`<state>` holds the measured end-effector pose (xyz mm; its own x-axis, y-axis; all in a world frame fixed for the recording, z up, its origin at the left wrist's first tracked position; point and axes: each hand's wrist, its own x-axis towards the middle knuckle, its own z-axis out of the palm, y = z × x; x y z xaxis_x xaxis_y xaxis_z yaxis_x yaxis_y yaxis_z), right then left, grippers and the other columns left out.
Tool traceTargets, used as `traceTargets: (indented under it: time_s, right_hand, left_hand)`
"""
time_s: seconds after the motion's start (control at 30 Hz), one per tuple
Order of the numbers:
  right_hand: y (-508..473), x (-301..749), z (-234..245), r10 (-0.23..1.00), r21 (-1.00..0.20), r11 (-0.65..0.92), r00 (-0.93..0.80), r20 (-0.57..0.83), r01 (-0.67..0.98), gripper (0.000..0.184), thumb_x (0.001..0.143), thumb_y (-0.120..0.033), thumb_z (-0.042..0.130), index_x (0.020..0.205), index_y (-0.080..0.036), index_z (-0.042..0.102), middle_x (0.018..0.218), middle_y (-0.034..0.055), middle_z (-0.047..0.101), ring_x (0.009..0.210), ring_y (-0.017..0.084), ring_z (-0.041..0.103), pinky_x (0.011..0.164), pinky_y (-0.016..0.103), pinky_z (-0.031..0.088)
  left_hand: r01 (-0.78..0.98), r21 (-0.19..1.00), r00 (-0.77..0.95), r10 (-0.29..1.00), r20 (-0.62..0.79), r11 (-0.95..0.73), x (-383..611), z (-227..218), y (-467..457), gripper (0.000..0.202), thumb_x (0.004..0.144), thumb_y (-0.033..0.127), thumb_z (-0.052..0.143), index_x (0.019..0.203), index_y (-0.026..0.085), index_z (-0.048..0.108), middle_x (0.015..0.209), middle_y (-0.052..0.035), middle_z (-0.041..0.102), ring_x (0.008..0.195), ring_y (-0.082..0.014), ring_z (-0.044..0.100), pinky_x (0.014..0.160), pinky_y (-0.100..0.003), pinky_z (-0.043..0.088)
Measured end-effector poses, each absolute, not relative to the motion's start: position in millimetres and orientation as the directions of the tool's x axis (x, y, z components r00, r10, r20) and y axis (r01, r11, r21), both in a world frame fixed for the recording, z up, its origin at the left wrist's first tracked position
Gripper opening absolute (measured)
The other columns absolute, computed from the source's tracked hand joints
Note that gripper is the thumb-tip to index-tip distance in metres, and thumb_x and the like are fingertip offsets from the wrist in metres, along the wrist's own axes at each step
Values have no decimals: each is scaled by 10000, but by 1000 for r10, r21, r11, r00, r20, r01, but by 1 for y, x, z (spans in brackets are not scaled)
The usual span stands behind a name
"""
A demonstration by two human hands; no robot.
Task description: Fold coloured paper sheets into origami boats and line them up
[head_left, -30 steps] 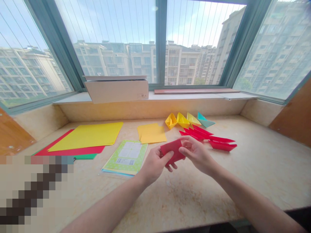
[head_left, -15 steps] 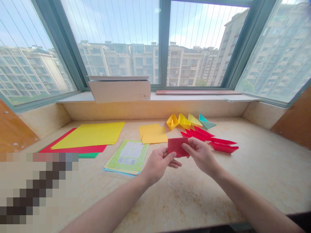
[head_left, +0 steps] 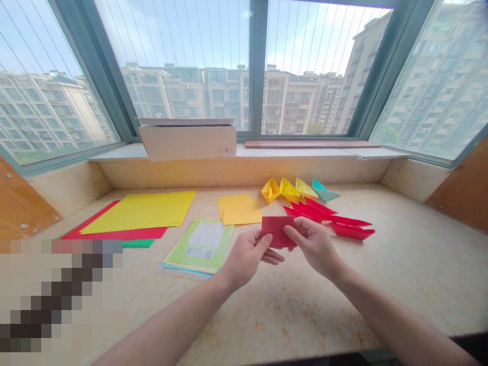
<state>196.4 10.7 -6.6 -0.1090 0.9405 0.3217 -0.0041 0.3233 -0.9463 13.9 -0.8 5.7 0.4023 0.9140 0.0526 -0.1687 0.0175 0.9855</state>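
A folded red paper [head_left: 277,230], roughly rectangular, is held up between both hands above the countertop. My left hand [head_left: 253,251] grips its left edge, thumb in front and fingers behind and below. On the right edge, my right hand [head_left: 310,240] pinches it with the thumb across the front. Just beyond the right hand lie several folded red paper boats [head_left: 351,229], long and narrow. Behind them stand paper boats in yellow [head_left: 288,189] and teal [head_left: 325,190]. Left of the held paper are loose orange-yellow sheets [head_left: 240,209].
A clear packet of green-patterned paper [head_left: 202,244] lies left of my left hand. Farther left is a stack of large yellow sheets [head_left: 141,211] over red and green ones. A white box [head_left: 188,141] stands on the window sill [head_left: 297,154]. The lower left corner is pixelated.
The thumb of my left hand has shifted slightly left and up on the red paper. Both hands still hold it in nearly the same place.
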Motion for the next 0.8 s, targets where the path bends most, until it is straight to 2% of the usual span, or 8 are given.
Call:
traceTargets:
  time_s: [0.27, 0.43, 0.6, 0.8]
  right_hand:
    - [11, 199, -7, 939, -942, 333, -79, 335, -31, 294, 850, -486, 710, 840, -199, 652, 711, 28, 700, 579, 152, 630, 514, 278, 539]
    - [9, 200, -7, 928, -937, 344, -135, 348, -54, 248, 856, -434, 725, 840, -198, 650, 698, 11, 686, 575, 139, 623, 521, 260, 517]
    - [6, 199, -4, 916, -941, 336, -221, 334, -27, 259, 898, -433, 675, 832, -185, 642, 690, 9, 670, 589, 139, 625, 540, 258, 503]
    - [8, 203, -3, 897, -942, 325, -343, 279, 84, 292, 918, -427, 647, 971, -147, 711, 744, 41, 686, 625, 142, 603, 566, 267, 492]
  left_hand:
    - [-189, 982, 452, 888, 80, 8, 14, 8, -4, 378, 919, 397, 628, 1136, 88, 624, 1065, -184, 748, 747, -195, 751, 691, -284, 602]
    - [-151, 986, 422, 898, 127, -69, 13, 6, -3, 459, 960, 499, 528, 1153, 94, 625, 961, -167, 764, 663, -187, 739, 589, -260, 582]
    - [-75, 985, 335, 926, 174, -158, 12, 0, -1, 459, 972, 514, 487, 1059, 87, 632, 774, -120, 749, 559, -174, 700, 503, -249, 556]
    - [-14, 982, 308, 933, 185, -190, 14, -4, -4, 472, 959, 547, 481, 969, 97, 622, 667, -76, 701, 516, -160, 673, 458, -228, 530]
